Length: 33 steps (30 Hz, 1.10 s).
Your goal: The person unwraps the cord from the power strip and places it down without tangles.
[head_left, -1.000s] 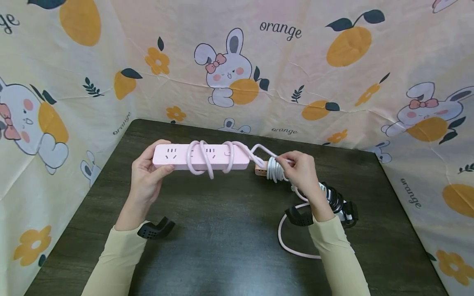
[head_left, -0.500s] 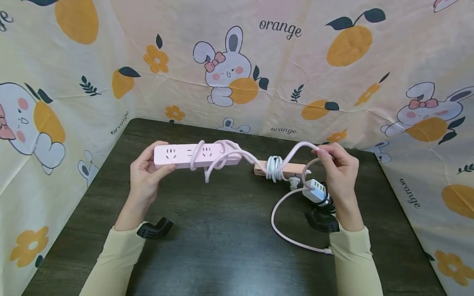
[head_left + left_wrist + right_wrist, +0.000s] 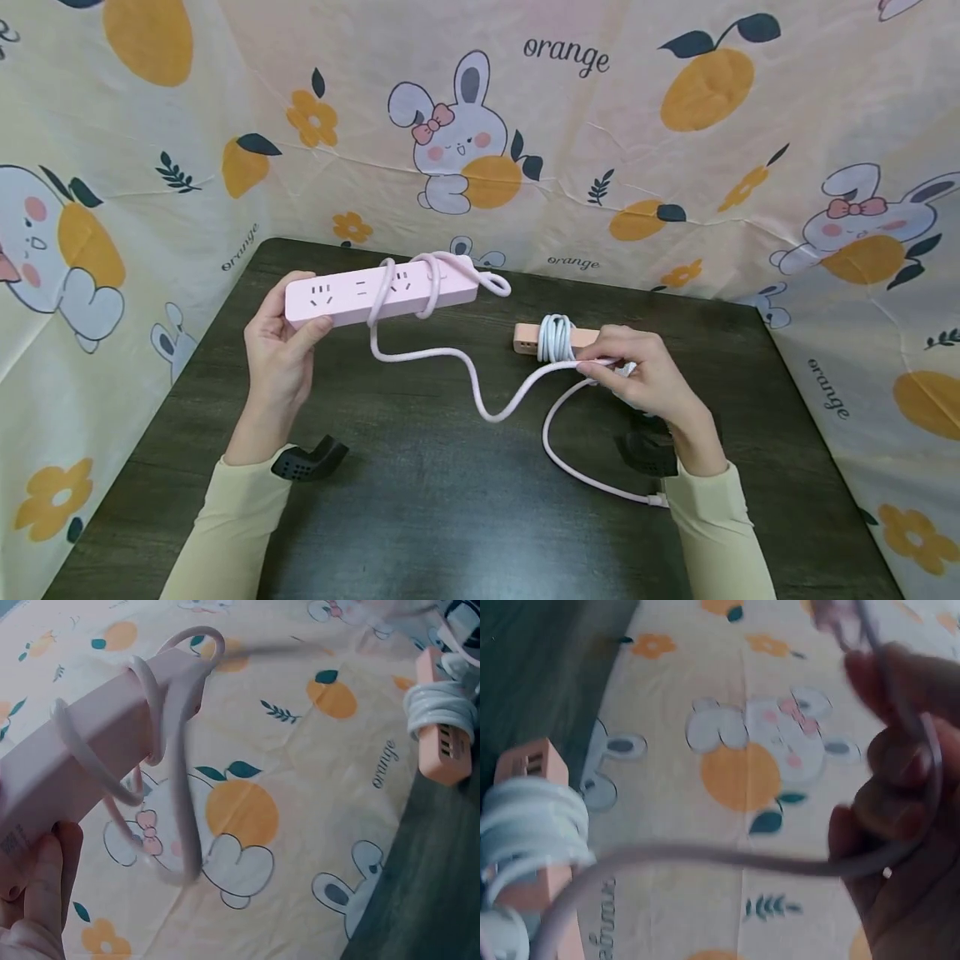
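Note:
My left hand (image 3: 281, 367) grips the left end of a pink power strip (image 3: 330, 300), thumb in front, holding it above the table with its right end tilted up. Loops of pink cord (image 3: 431, 283) are wrapped round the strip's middle and right part. From them a slack length sags to my right hand (image 3: 656, 383), which pinches the cord between thumb and fingers. In the right wrist view the cord (image 3: 705, 855) bends across the fingers. The left wrist view has the strip's back (image 3: 97, 735) towards it, with the cord loops blurred.
An orange power strip (image 3: 527, 337) wound with white cord (image 3: 555, 337) lies behind my right hand. A pale cable (image 3: 570, 471) curves over the dark table (image 3: 420, 500) to an end by the right wrist. Items under the right hand are mostly hidden. Patterned cloth (image 3: 465, 233) encloses the table.
My right hand went right and up with the cord, then came down and slightly left. Fewer turns circle the strip, and a longer slack length hangs. The left hand raised and tilted the strip.

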Tool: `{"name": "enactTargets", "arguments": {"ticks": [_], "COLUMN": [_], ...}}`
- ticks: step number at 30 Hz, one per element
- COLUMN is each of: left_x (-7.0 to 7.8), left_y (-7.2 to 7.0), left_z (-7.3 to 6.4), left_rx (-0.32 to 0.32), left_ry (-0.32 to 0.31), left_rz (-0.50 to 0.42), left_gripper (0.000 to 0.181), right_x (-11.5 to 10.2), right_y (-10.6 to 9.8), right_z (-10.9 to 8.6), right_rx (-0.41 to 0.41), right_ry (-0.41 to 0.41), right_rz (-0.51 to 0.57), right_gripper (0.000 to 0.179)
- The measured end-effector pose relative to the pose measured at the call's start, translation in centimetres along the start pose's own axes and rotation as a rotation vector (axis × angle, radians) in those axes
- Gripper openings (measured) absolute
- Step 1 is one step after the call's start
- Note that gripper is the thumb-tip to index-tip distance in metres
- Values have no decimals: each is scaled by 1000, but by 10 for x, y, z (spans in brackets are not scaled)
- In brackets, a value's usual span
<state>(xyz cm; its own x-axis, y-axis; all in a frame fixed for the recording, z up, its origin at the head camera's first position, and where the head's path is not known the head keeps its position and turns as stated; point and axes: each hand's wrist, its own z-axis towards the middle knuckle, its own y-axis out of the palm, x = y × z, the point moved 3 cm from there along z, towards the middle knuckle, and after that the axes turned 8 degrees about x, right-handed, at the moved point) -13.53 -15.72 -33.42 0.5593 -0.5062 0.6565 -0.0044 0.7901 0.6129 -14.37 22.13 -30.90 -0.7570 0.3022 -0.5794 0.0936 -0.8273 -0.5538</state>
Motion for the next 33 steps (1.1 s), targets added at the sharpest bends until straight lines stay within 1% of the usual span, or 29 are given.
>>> {"name": "enactTargets", "arguments": {"ticks": [2,3,4,6,8,9,10,12,14,16,19,21,22,23,24,27,29,33], "left_x": [3,4,5,8,10,11,11,13,14,15,15,13,11,10,9,6,5,3], "left_y": [2,2,2,2,1,0,-1,-3,-5,-7,-10,-12,-13,-13,-13,-14,-15,-17], "left_z": [1,1,1,0,-1,-1,-2,-2,-2,-2,-3,-4,-5,-6,-6,-7,-7,-6], "left_rx": [-1,-5,-9,-19,-33,-40,-47,-66,-88,-117,-152,-171,-179,-186,-195,-213,-218,-203], "left_ry": [-7,-8,-9,-14,-20,-24,-27,-34,-38,-45,-58,-66,-69,-71,-73,-83,-86,-86], "left_rz": [-41,-52,-59,-67,-69,-71,-74,-77,-71,-54,4,44,65,74,80,85,87,142], "left_gripper": [39,39,39,39,39,39,39,39,40,40,41,41,42,42,42,42,42,43], "right_x": [-1,-1,0,1,3,4,5,7,9,11,14,16,17,17,17,14,10,-3], "right_y": [11,16,21,27,29,28,26,19,8,-5,-24,-37,-43,-49,-55,-70,-77,-88], "right_z": [6,9,12,19,25,28,30,33,33,31,25,19,16,13,10,3,-2,-9], "right_rx": [-15,-9,6,70,173,241,314,472,627,769,942,1041,1089,1129,1175,1296,1338,1383], "right_ry": [3,2,6,36,80,106,132,183,241,315,405,438,436,425,412,361,332,281], "right_rz": [-131,-207,-281,-403,-501,-529,-545,-544,-515,-441,-296,-187,-122,-82,-18,123,169,211], "right_gripper": [19,15,10,3,7,9,11,12,14,14,16,16,15,14,13,13,12,12]}}
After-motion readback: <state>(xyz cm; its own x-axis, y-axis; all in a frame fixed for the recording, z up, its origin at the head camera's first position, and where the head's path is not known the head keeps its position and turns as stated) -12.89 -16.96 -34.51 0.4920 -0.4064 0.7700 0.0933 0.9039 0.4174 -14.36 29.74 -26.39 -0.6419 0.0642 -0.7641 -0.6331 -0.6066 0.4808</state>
